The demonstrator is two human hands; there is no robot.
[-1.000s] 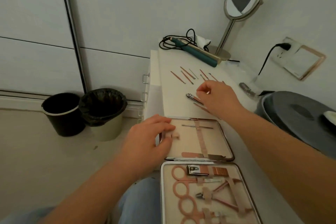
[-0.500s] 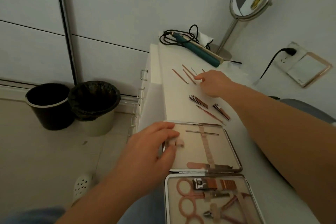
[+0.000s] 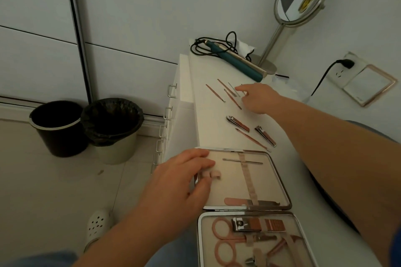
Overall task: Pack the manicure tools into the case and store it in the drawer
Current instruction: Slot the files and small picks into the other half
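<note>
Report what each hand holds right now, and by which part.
Neither plainly holds anything. The left hand rests on the open case's left edge; the right hand reaches among the thin tools, grip not visible.

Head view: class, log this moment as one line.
left hand rests on open case | right hand reaching thin tools | clippers loose on top

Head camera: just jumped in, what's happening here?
A person is packing manicure tools into an open case on a white drawer unit. The left hand rests on the case's upper half; the right hand reaches the thin tools. Two nail clippers are not yet packed.
</note>
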